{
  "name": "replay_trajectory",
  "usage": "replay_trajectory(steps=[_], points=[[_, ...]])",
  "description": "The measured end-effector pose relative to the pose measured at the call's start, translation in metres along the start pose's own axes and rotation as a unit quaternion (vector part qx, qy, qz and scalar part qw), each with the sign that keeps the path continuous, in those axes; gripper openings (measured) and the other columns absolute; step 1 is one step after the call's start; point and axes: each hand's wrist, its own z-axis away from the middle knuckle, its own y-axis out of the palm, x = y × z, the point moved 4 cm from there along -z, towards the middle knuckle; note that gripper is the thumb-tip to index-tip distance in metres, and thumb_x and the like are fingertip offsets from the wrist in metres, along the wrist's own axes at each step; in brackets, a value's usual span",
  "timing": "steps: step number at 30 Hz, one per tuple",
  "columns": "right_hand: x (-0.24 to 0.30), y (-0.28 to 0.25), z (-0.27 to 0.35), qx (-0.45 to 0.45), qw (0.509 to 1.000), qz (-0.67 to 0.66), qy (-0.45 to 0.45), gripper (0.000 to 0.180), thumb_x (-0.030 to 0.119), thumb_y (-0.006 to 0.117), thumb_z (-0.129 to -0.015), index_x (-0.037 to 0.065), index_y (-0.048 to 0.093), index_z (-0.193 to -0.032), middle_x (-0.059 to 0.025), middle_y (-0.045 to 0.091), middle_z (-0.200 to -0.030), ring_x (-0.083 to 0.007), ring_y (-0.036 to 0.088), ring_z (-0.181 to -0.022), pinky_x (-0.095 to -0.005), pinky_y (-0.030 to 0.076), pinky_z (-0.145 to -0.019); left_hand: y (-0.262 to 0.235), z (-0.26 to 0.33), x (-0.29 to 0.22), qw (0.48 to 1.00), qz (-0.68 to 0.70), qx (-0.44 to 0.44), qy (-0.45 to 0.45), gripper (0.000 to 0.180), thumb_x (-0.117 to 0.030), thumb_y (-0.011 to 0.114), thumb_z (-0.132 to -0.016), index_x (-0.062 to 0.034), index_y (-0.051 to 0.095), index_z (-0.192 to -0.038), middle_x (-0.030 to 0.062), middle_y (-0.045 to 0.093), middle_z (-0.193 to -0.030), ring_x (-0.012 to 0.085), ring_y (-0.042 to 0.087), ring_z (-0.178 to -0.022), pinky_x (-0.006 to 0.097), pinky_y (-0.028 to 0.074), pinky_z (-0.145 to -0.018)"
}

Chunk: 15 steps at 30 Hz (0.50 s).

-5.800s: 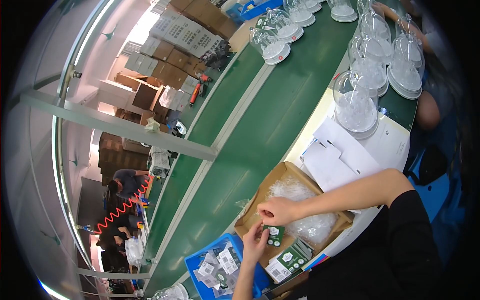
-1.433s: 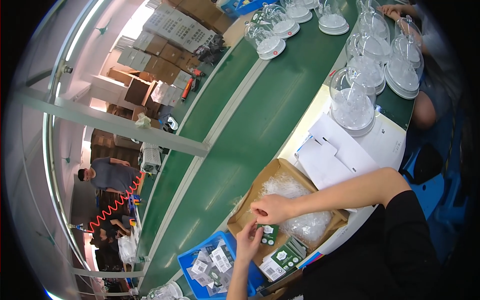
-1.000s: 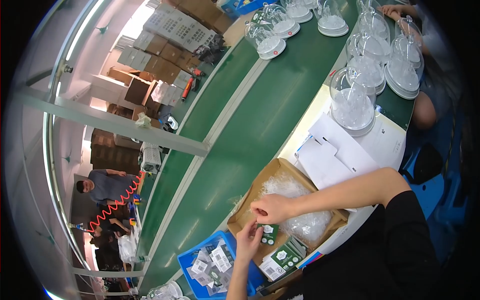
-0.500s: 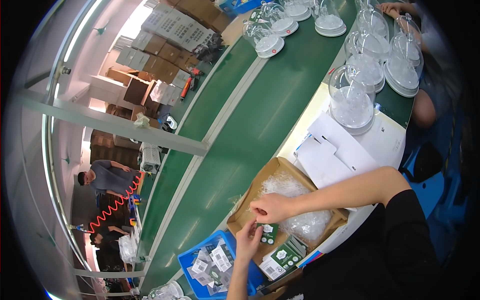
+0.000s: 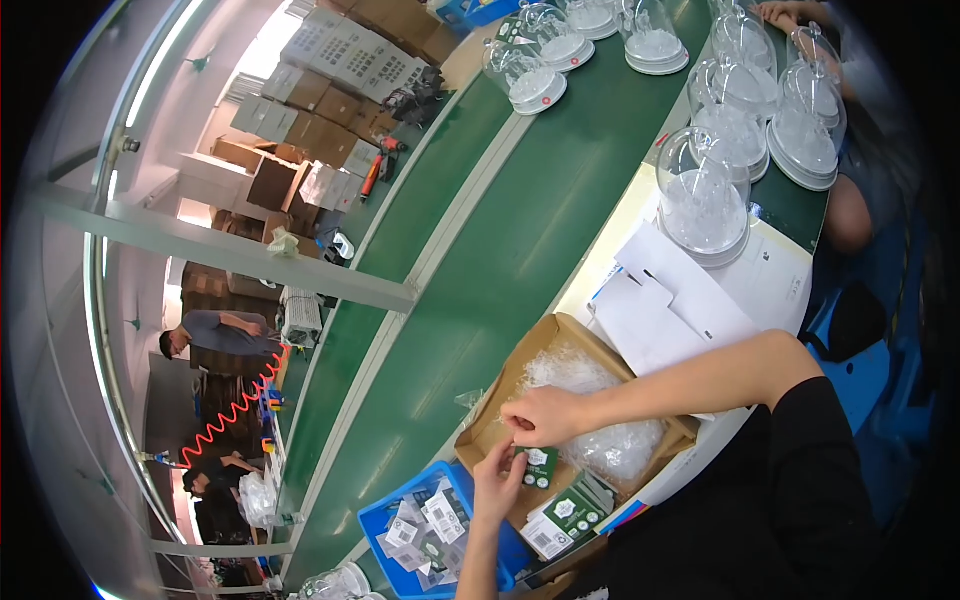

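Observation:
My left hand (image 5: 497,478) pinches a small green-and-white card (image 5: 538,466) above an open cardboard box (image 5: 487,428). Close against its fingertips, at the card's upper edge, my right hand (image 5: 545,415) is closed with fingers bent; whatever it grips is hidden. Inside the box lies a heap of thin clear plastic pieces (image 5: 560,372), partly under my right forearm, with a clear plastic bag (image 5: 622,450) beside it. A stack of similar green-and-white cards (image 5: 570,512) stands at the box's near end. Left of it, a blue bin (image 5: 375,520) holds several cards in clear wrapping.
Clear domes on white bases (image 5: 703,215) stand on the right side and at the far end. White papers (image 5: 670,300) lie beyond the box. A green conveyor belt (image 5: 480,280) runs along the left. Co-workers are at left and far right; a red coiled hose (image 5: 225,415) hangs at left.
Both my hands stay nearly in place, with the card still held. A small clear plastic piece shows on the belt beside the box. The standing co-worker at left has shifted posture.

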Motion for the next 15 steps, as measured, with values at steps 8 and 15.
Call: replay_trajectory(steps=[8,15], points=[[-0.0013,-0.0021,0.0008,0.001,1.000,-0.002,-0.008,0.017,0.023,0.060,-0.075,0.007,0.055,-0.073,-0.0099,0.062,-0.064,-0.0312,0.061,-0.061,-0.0417,0.047,-0.057,0.0013,-0.0016,-0.0015,1.000,0.009,0.001,-0.005,0.034,-0.004,0.063,-0.087,0.0030,0.056,-0.119,0.0115,0.069,-0.095,0.0125,0.065,-0.084,0.025,0.050,-0.074],[-0.0013,0.0002,0.0005,0.013,1.000,0.007,-0.002,0.016,0.023,0.060,-0.074,0.007,0.055,-0.073,-0.0099,0.062,-0.064,-0.0312,0.061,-0.061,-0.0420,0.047,-0.057,0.0003,0.0001,0.0007,1.000,0.004,0.001,-0.007,0.033,-0.004,0.063,-0.087,0.0033,0.056,-0.119,0.0110,0.069,-0.096,0.0120,0.064,-0.084,0.024,0.050,-0.074]])
